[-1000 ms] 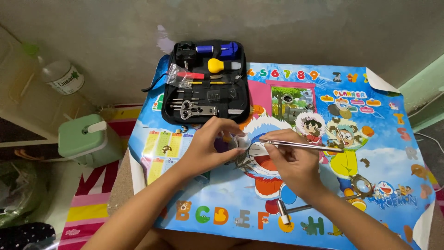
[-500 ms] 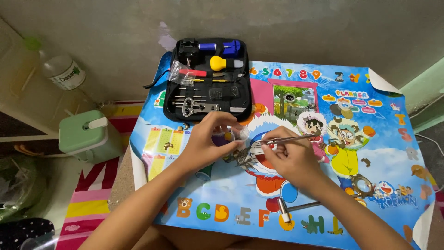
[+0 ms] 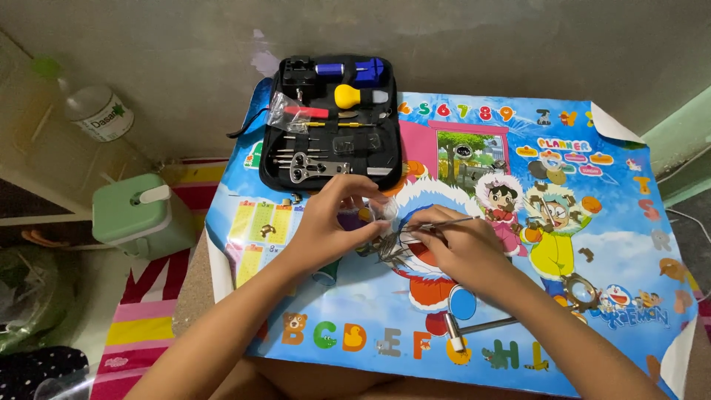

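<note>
Wristwatch [image 3: 386,241], a small metal one with a link band, lies at the middle of the table [image 3: 637,252] between the two hands, on a bright cartoon poster mat printed with letters and numerals; it is partly hidden by the fingers, so its face cannot be made out. The left hand [image 3: 329,222] curls over it from the left, thumb and fingertips pinched in a narrow grip at the case, where a small clear piece shows; whether that piece is pinched or merely beside the fingers cannot be told. The right hand [image 3: 459,248] rests just beside the watch on the right, its grip closed on a thin metal tool [image 3: 444,221] whose slim shaft lies nearly level, with one end at the watch. Beyond the hands, at the far edge of the table, an open black tool case [image 3: 333,126] holds a yellow-handled tool, blue parts, small screwdrivers and a metal wrench. Near the front edge lies a small hammer [image 3: 478,330] with a metal shaft. Off the table to the left stand a pale green container [image 3: 141,215] and a clear plastic bottle [image 3: 96,111].
</note>
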